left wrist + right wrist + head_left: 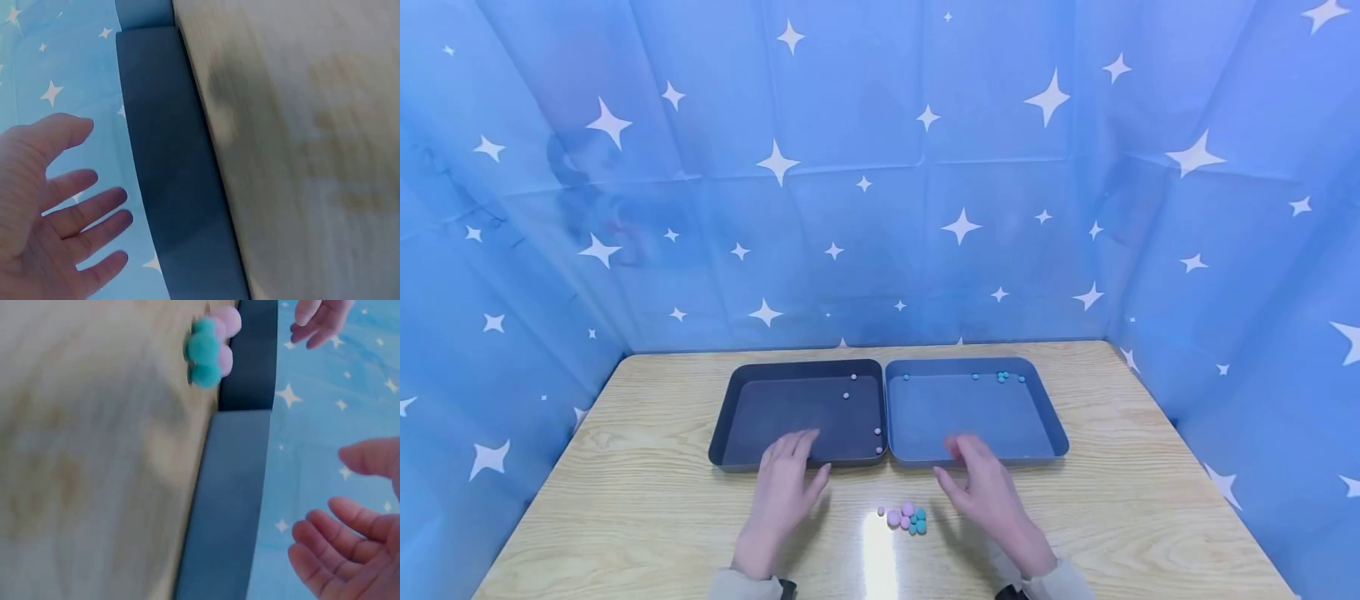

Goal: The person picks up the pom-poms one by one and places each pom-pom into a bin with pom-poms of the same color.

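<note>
At eight o'clock from our right hand point(983, 493), the nearer, and four from our left hand point(782, 493), lie pom-poms point(906, 522), strung roughly nine-to-four; both hands empty, fingers loose

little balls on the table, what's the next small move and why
Probably draw the right hand back and pinch a teal ball from the table: the hand holds nothing, and the nearby blue tray shows only teal balls, while pink ones lie in the dark tray.
</note>
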Tool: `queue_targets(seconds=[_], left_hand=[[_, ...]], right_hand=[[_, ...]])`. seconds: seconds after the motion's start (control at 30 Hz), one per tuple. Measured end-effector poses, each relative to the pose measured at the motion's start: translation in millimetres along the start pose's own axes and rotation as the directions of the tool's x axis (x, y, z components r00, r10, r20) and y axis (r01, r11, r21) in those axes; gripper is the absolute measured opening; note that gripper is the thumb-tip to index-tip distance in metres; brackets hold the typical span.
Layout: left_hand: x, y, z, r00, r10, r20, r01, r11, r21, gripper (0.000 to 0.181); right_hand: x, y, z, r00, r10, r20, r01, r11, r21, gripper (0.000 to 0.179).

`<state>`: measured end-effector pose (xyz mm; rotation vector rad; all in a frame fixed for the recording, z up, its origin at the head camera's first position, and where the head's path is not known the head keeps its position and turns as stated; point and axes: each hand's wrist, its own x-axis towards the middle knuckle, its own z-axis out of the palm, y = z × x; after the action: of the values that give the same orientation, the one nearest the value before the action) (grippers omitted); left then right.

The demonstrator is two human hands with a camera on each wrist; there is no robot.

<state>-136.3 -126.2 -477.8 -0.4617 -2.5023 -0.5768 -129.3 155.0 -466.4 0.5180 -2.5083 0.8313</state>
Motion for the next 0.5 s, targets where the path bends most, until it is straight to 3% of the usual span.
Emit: queue_targets(seconds=[0.2,0.5], left_hand=[[-5.1,-10.9,-2.3,1.000,0.013,-0.028,-0.014,1.000,-0.027,0.043],[-10.7,-24.1,-7.3,0.998,0.029,-0.057,-0.031,0.999,-0.021,0.037]], right_hand=[[-8.3,-4.4,3.0,0.999,0.014,0.038,-0.019,0.993,0.115,0.028],[-18.1,-7.7,11.1,0.983,-0.001,0.185,-0.051,0.961,0.272,0.023]])
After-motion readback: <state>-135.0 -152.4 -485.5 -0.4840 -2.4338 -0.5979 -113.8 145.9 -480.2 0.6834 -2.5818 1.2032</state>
